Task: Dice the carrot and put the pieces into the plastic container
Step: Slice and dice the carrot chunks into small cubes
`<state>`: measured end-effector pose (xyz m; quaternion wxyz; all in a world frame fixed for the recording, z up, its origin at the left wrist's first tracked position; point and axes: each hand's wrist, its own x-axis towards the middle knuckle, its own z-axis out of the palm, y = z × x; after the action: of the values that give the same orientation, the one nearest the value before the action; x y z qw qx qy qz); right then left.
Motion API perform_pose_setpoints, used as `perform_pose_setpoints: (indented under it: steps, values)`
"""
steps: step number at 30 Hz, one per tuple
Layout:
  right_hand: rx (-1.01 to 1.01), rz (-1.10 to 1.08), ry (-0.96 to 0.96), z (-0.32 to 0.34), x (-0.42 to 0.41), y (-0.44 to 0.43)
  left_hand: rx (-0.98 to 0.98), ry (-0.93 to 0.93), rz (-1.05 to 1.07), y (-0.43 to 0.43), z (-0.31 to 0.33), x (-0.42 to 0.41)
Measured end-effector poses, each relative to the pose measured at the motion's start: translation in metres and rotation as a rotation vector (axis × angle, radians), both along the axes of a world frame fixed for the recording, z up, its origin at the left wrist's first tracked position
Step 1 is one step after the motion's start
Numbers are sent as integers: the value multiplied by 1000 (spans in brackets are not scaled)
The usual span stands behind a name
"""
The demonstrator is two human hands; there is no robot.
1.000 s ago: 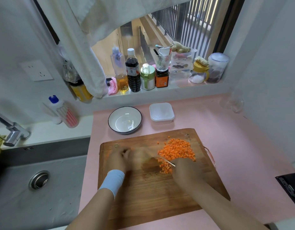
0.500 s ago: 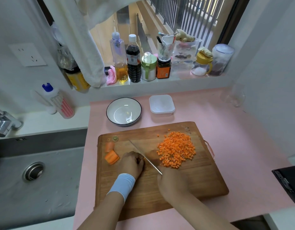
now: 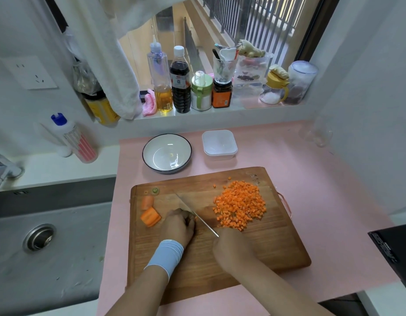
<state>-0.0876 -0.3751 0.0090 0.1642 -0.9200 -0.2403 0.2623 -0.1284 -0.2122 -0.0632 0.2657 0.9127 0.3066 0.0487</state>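
Right fingers point(image 3: 221, 236) gripping one knife point(image 3: 195, 213), two carrot chunks point(image 3: 150, 217)

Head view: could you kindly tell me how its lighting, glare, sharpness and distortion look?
Head view: daylight from the window lights the scene evenly; glare streaks the bowl; the diced carrot and the knife in the right hand are sharp; wide-angle bending tilts the window frame and the sink toward the edges.
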Motion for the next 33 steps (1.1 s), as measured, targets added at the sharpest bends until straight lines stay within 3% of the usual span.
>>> perform_pose_setpoints:
  steps: [5, 17, 23, 33]
  values:
    - [25, -32, 67, -1, 6, 6, -35, -35, 1, -1, -5, -3]
    - [7, -6, -41, 4, -6, -5, 8, -5, 31, -2, -1, -2]
    - [-14, -39, 88, 10, 4, 4, -32, -47, -2, -2, -5, -3]
    - [44, -59, 79, 2, 3, 5, -65, 15, 56, -2, -1, -3]
